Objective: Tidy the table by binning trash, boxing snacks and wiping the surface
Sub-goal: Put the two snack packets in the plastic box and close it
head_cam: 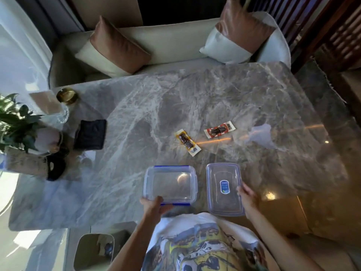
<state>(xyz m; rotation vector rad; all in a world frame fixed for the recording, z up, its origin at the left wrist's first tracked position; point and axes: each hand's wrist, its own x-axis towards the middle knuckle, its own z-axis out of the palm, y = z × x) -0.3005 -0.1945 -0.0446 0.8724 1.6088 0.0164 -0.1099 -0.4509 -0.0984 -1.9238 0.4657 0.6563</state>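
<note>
Left hand (154, 207) fingers clamp the lid's (170, 184) near edge; right hand (247, 196) fingers grip the box (224, 189) side. Two snacks (188, 142) lie beyond on the worktop (136, 106).

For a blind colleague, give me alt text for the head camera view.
Left hand holds an open clear box, right hand its lid, on a marble table; two snack packets lie beyond.

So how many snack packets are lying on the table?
2. The yellow-edged packet lies mid-table beyond the open box; the red-edged packet lies apart to its right, beyond the lid.
</note>
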